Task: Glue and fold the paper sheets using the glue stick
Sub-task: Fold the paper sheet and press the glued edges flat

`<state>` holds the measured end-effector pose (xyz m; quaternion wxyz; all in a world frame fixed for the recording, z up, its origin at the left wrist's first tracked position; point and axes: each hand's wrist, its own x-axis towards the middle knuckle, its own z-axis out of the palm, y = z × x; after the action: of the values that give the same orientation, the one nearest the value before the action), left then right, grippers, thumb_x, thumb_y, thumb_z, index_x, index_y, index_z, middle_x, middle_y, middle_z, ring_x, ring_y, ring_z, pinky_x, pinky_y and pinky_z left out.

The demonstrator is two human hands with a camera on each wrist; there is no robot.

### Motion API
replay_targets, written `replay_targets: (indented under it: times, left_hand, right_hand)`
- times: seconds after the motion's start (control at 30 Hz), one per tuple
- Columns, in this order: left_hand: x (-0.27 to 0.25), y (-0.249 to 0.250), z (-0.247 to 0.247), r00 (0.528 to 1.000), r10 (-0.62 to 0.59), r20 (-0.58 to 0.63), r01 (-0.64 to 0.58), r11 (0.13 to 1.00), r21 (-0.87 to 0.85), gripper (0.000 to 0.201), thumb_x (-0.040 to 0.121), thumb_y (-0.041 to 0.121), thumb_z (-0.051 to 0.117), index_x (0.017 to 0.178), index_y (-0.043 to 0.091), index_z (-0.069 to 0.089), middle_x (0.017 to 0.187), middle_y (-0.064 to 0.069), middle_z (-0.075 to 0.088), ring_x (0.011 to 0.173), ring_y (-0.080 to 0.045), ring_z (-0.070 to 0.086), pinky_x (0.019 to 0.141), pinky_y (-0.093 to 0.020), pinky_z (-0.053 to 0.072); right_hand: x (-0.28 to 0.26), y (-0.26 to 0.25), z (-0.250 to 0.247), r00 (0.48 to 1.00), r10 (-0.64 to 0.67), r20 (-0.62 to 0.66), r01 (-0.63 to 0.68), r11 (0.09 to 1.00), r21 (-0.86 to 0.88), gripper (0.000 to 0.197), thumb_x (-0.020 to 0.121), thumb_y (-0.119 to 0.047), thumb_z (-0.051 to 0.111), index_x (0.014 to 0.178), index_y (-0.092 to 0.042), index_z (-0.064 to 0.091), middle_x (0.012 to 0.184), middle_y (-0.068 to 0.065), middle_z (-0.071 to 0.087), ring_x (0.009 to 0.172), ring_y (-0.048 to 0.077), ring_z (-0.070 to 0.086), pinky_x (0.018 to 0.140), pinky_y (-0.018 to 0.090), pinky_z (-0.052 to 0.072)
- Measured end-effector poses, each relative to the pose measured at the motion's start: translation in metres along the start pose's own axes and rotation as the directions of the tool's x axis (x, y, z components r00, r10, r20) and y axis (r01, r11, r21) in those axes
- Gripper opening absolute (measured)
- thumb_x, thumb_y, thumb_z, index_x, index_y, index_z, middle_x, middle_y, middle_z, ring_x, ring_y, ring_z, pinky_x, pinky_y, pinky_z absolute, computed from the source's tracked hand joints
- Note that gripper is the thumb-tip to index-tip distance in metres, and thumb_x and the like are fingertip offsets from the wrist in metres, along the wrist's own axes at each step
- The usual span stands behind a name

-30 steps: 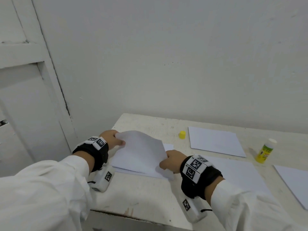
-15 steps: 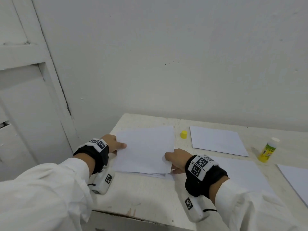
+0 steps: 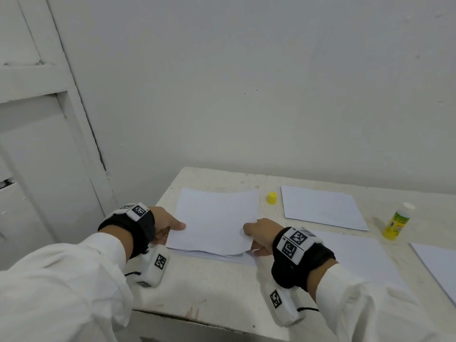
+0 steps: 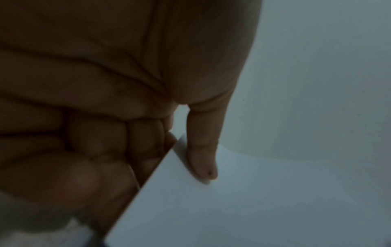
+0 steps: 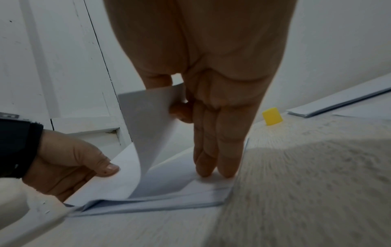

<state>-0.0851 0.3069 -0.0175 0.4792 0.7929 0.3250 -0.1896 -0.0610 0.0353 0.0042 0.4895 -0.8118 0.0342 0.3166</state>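
Fingers point(image 5: 213, 150) of my right hand point(image 3: 261, 234): thumb and forefinger pinch the near right corner of the top sheet point(image 3: 214, 218), the others press the stack beneath. Left hand point(image 3: 165, 224): thumb on top, fingers curled under the near left corner. Top sheet: a second ago bowed high, now laid nearly flat over the lower sheets at the counter's point(image 3: 222, 292) left end; fold almost closed, crease unpressed. Yellow cap point(image 3: 271, 198): just beyond. Glue stick point(image 3: 397, 224): upright, uncapped, well apart right.

A bare, plain room, its kind unclear: white painted wall point(image 3: 246, 82), a panelled white door point(image 3: 37, 144), and a worn white-painted counter point(image 3: 222, 292).
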Motion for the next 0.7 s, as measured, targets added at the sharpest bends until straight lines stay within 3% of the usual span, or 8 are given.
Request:
replay_targets:
  times: [0.1,0.17,0.23,0.3,0.4,0.5,0.6,0.7]
  left_hand:
    - [0.0,0.001,-0.002,1.0,0.012,0.01,-0.011,0.994,-0.109,0.02,0.082,0.015,0.073,0.085,-0.001,0.061,0.068,-0.018,0.063,0.047,-0.025,0.055,0.065,-0.034,0.046]
    - [-0.007,0.002,-0.001,1.0,0.006,0.024,-0.002,0.985,-0.173,0.022,0.087,0.013,0.066,0.099,-0.005,0.06,0.09,-0.023,0.065,0.066,-0.032,0.062,0.067,-0.04,0.055]
    - [-0.015,0.005,0.001,1.0,0.003,0.018,0.0,0.98,-0.197,0.024,0.089,0.012,0.064,0.105,-0.004,0.057,0.093,-0.022,0.064,0.068,-0.032,0.061,0.052,-0.034,0.056]
    - [-0.028,0.01,0.007,0.999,0.016,-0.035,-0.022,0.982,-0.188,0.015,0.09,0.01,0.064,0.096,-0.001,0.057,0.081,-0.017,0.063,0.061,-0.029,0.059,0.042,-0.032,0.053]
    - [-0.043,0.025,0.023,0.99,0.109,-0.087,-0.123,0.975,-0.183,0.016,0.088,0.003,0.065,0.1,0.0,0.056,0.093,-0.017,0.063,0.079,-0.031,0.06,0.062,-0.042,0.055]
    - [-0.063,0.05,0.055,0.971,0.223,-0.086,-0.236,0.947,-0.218,0.028,0.085,-0.005,0.065,0.107,0.005,0.053,0.119,-0.015,0.055,0.103,-0.033,0.057,0.064,-0.038,0.054]
    - [-0.082,0.075,0.1,0.93,0.356,-0.089,-0.363,0.928,-0.08,0.043,0.079,-0.005,0.072,0.107,0.017,0.046,0.101,-0.01,0.053,0.088,-0.026,0.058,0.057,-0.03,0.056]
    - [-0.094,0.096,0.15,0.902,0.43,0.035,-0.431,0.899,0.074,0.027,0.079,-0.002,0.072,0.085,0.018,0.056,0.082,-0.003,0.05,0.067,-0.017,0.056,0.059,-0.025,0.057]
  right_hand:
    - [0.003,0.002,-0.003,1.0,0.008,0.015,-0.009,1.0,0.03,0.011,0.088,-0.014,0.046,0.091,-0.007,0.055,0.088,0.012,0.062,0.077,0.025,0.061,0.078,0.031,0.051]
    - [0.003,0.002,-0.004,1.0,0.002,0.024,-0.003,0.999,0.034,0.013,0.089,-0.015,0.046,0.094,-0.007,0.055,0.092,0.013,0.063,0.079,0.026,0.062,0.081,0.032,0.05]
    - [0.004,0.002,-0.003,1.0,-0.013,0.013,0.013,0.999,0.04,0.02,0.09,-0.016,0.047,0.104,-0.004,0.054,0.092,0.013,0.063,0.078,0.026,0.063,0.082,0.034,0.05]
    - [0.0,0.002,-0.004,0.999,-0.035,-0.013,0.036,0.997,0.066,0.03,0.091,-0.016,0.048,0.117,-0.001,0.048,0.085,0.014,0.059,0.073,0.027,0.065,0.077,0.038,0.053]
    - [-0.01,0.009,-0.024,0.999,-0.039,-0.033,0.042,0.993,0.111,0.031,0.093,-0.008,0.047,0.122,0.002,0.04,0.078,0.018,0.057,0.068,0.034,0.067,0.066,0.046,0.057]
    - [-0.026,0.023,-0.066,0.996,-0.031,-0.08,0.041,0.991,0.128,0.024,0.09,0.003,0.055,0.112,0.0,0.048,0.101,0.023,0.062,0.08,0.038,0.067,0.058,0.046,0.058]
    - [-0.036,0.051,-0.115,0.978,-0.016,-0.207,0.052,0.985,0.167,0.046,0.08,0.006,0.068,0.123,-0.002,0.051,0.127,0.017,0.053,0.103,0.041,0.059,0.053,0.042,0.059]
    - [-0.051,0.084,-0.16,0.96,0.038,-0.278,0.012,0.985,0.173,0.041,0.075,0.007,0.073,0.106,-0.01,0.052,0.132,0.013,0.049,0.103,0.036,0.058,0.052,0.035,0.057]
